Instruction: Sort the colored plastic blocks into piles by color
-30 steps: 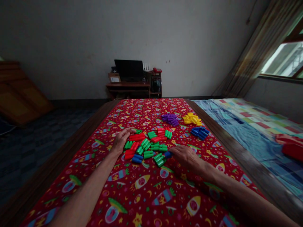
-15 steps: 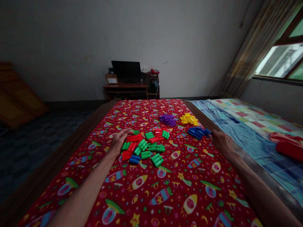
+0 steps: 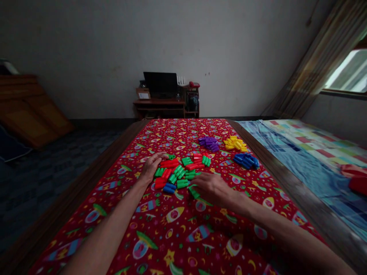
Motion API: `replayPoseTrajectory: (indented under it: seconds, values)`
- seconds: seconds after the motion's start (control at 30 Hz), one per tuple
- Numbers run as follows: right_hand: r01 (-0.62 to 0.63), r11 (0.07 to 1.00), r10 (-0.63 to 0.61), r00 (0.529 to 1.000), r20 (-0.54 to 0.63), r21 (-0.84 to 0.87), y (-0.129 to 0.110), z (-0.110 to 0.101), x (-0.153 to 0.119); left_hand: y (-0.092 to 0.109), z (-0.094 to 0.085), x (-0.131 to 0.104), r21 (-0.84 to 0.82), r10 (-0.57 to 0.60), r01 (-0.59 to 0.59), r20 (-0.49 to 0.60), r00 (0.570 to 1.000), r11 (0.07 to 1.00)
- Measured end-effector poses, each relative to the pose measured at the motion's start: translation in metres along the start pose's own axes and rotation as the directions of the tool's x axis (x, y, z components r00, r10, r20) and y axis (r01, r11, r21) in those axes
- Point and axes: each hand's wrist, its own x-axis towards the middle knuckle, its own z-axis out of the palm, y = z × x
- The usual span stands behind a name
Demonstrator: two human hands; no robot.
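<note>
Green tube blocks point(image 3: 194, 192) lie at my right hand point(image 3: 212, 186), grip unclear to me; my open left hand point(image 3: 151, 165) rests beside red tube blocks point(image 3: 169, 164).

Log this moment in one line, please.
left hand: beside mixed pile; right hand: at green block, hold unclear; blue heap: right of pile; purple heap, yellow heap: farther back

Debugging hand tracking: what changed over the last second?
Right hand carried a blue block rightward to the blue pile, let go, then returned left to a green block; grip unclear. Left hand stayed beside the mixed blocks; purple pile and yellow pile look unchanged.
</note>
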Motion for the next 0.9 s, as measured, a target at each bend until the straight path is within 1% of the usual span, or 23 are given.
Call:
replayPoseTrajectory:
  seconds: [0.03,0.1,0.17,0.27,0.37,0.43,0.5,0.57,0.6,0.63,0.67,0.7,0.73,0.8,0.83,0.9]
  values:
    - [0.100,0.995,-0.100,0.995,0.019,0.007,-0.016,0.013,0.016,0.000,0.000,0.000,-0.003,0.007,-0.007,0.001,1.000,1.000]
    - [0.168,0.985,-0.166,0.985,0.053,-0.029,-0.040,0.035,0.042,0.000,0.000,0.000,-0.001,0.013,-0.013,0.007,1.000,1.000]
    - [0.180,0.979,-0.172,0.982,0.083,-0.096,-0.054,0.047,0.058,0.000,-0.001,0.001,0.009,0.011,-0.011,0.019,1.000,1.000]
    - [0.183,0.968,-0.168,0.981,0.094,-0.171,-0.058,0.054,0.062,0.000,-0.001,0.002,0.015,0.010,-0.010,0.027,1.000,1.000]
    - [0.198,0.970,-0.187,0.978,0.092,-0.139,-0.049,0.053,0.053,-0.001,0.000,0.002,0.003,0.010,-0.010,0.017,1.000,1.000]
    - [0.199,0.978,-0.194,0.977,0.088,-0.056,-0.039,0.049,0.045,-0.002,0.000,0.001,-0.002,0.008,-0.008,0.011,1.000,1.000]
    - [0.158,0.986,-0.160,0.986,0.035,0.053,-0.026,0.041,0.038,-0.002,0.000,0.001,-0.006,-0.004,0.004,0.009,1.000,1.000]
    - [0.077,0.982,-0.063,0.994,-0.086,0.172,-0.006,0.026,0.031,-0.002,0.000,0.001,-0.007,-0.024,0.024,0.013,1.000,1.000]
    - [0.018,0.974,0.017,0.988,-0.155,0.226,0.007,0.016,0.026,-0.002,-0.001,0.001,-0.005,-0.031,0.031,0.015,0.999,0.999]
    - [-0.047,0.961,0.110,0.969,-0.221,0.273,0.021,0.005,0.021,-0.002,-0.001,0.001,-0.002,-0.037,0.037,0.016,0.999,0.999]
    - [-0.136,0.943,0.221,0.938,-0.267,0.305,0.038,-0.008,0.014,-0.002,-0.001,0.001,0.002,-0.040,0.040,0.019,0.999,0.999]
    - [-0.241,0.921,0.334,0.894,-0.299,0.308,0.055,-0.021,0.006,-0.002,-0.002,0.001,0.007,-0.042,0.041,0.023,0.999,0.999]
    - [-0.354,0.885,0.445,0.832,-0.331,0.301,0.073,-0.034,-0.004,-0.002,-0.002,0.001,0.014,-0.042,0.041,0.027,0.999,0.999]
    - [-0.574,0.772,0.635,0.666,-0.391,0.274,0.109,-0.056,-0.028,-0.001,-0.002,0.001,0.027,-0.037,0.037,0.029,0.999,0.999]
    - [-0.664,0.703,0.700,0.583,-0.412,0.255,0.124,-0.065,-0.041,-0.001,-0.002,0.001,0.028,-0.031,0.030,0.027,0.999,0.999]
    - [-0.800,0.556,0.804,0.448,-0.392,0.226,0.150,-0.075,-0.066,-0.001,-0.002,0.001,0.023,-0.020,0.019,0.019,1.000,1.000]
